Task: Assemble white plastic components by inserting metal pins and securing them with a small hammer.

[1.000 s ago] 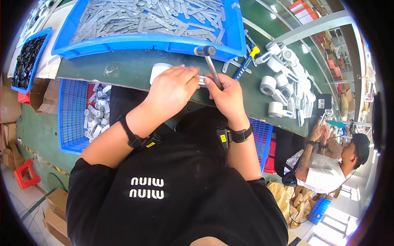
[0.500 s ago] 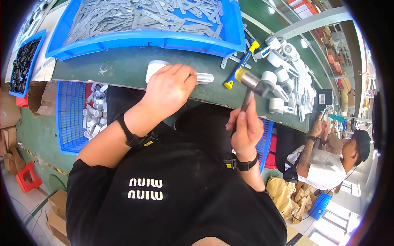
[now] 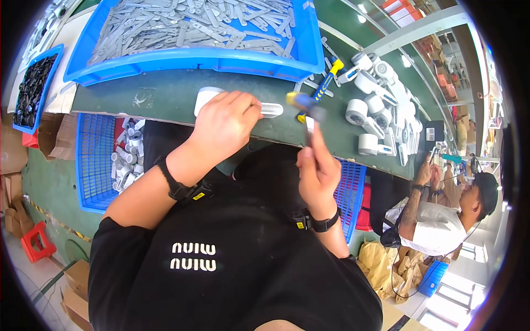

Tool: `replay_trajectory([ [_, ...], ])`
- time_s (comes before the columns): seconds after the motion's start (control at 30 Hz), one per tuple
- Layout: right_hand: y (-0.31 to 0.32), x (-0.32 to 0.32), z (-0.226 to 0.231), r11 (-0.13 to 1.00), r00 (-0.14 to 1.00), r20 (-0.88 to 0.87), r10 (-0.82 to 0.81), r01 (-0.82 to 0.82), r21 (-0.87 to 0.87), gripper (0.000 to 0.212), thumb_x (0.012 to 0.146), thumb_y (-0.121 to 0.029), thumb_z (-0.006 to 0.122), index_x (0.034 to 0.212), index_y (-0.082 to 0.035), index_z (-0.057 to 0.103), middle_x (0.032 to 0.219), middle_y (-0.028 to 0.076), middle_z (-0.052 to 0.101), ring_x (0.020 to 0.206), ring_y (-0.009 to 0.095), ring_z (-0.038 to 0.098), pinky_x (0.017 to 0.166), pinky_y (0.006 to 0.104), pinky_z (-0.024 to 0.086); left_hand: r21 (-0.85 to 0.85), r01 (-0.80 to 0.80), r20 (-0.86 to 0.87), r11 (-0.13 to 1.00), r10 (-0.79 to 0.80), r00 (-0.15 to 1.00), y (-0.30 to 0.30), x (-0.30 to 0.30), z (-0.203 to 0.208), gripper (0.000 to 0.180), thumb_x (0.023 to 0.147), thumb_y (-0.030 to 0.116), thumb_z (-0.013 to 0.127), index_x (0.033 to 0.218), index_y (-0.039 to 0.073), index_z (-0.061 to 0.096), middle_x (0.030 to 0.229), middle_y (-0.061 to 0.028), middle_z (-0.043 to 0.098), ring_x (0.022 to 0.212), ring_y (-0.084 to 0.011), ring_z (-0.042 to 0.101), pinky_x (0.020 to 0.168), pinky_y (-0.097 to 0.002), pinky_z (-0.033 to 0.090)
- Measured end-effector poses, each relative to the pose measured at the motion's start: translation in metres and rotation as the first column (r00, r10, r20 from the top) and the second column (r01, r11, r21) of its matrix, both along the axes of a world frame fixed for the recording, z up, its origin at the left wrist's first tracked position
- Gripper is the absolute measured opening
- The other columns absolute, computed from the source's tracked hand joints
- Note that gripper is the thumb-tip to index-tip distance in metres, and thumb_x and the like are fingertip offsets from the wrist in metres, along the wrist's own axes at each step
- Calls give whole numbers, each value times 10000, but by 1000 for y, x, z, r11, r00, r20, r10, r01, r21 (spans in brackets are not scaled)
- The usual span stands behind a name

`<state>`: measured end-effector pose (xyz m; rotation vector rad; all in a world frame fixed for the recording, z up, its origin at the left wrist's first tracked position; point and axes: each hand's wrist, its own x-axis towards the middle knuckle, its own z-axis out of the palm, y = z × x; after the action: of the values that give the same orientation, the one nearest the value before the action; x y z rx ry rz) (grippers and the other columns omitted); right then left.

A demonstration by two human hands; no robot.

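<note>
My left hand (image 3: 227, 122) presses a white plastic housing (image 3: 206, 97) down on the front edge of the green table. The housing's round cup shows left of the fingers and its slotted handle (image 3: 271, 110) to their right; the middle is hidden under the palm. My right hand (image 3: 320, 171) is closed around the dark handle of a hammer (image 3: 307, 105), held just right of the housing. Its yellow-and-grey head is smeared by motion. Behind the hammer a yellow-and-blue tool (image 3: 328, 81) lies on the table, partly covered by the hammer.
A blue bin (image 3: 193, 59) of flat grey strips stands at the back. White housings (image 3: 381, 105) are heaped on the right. A small blue tray (image 3: 34, 91) of black parts is at far left. Blue baskets (image 3: 91, 160) stand below the table edge. A co-worker (image 3: 436, 215) works at right.
My right hand has swung the hammer leftward, closer to the housing. My left hand keeps its hold on the housing. The whole view has shifted slightly.
</note>
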<state>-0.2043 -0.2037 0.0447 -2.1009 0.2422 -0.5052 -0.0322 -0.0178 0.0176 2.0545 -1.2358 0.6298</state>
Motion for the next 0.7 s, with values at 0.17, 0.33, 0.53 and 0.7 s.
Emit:
replay_trajectory([
  [0.17, -9, 6, 2, 988, 1000, -5, 26, -27, -149, 480, 1055, 1, 632, 1534, -20, 643, 931, 151, 784, 733, 171, 685, 767, 326, 561, -30, 8, -4, 1000, -8, 1000, -3, 1, -1, 124, 851, 126, 820, 871, 47, 727, 895, -59, 675, 833, -265, 699, 733, -407, 556],
  [0.33, -20, -10, 15, 945, 1000, 19, -14, 7, 328, 460, 1095, -45, 618, 1555, -39, 643, 833, 2, 668, 705, 62, 581, 671, 243, 495, 130, -10, -7, 991, 11, 1000, 1, -1, 4, 125, 883, 122, 776, 944, 42, 701, 936, -76, 663, 864, -287, 691, 764, -409, 561],
  [0.53, -20, -5, -2, 945, 994, 94, -48, 14, 327, 463, 1136, -98, 582, 1592, -17, 592, 781, -25, 600, 652, 45, 517, 595, 219, 425, 381, 53, -53, 923, -36, 998, 11, -8, 29, 235, 890, 107, 701, 1109, 26, 729, 1059, -99, 651, 1041, -301, 669, 944, -441, 541],
  [0.7, -13, -14, -11, 879, 996, 54, -68, 34, 475, 472, 1141, -104, 581, 1607, -25, 576, 788, -25, 593, 674, 40, 523, 592, 212, 419, 393, 297, -97, 870, -282, 955, 29, -4, 47, 263, 879, 76, 684, 1118, 74, 795, 1217, -131, 683, 1237, -297, 647, 1106, -494, 483],
])
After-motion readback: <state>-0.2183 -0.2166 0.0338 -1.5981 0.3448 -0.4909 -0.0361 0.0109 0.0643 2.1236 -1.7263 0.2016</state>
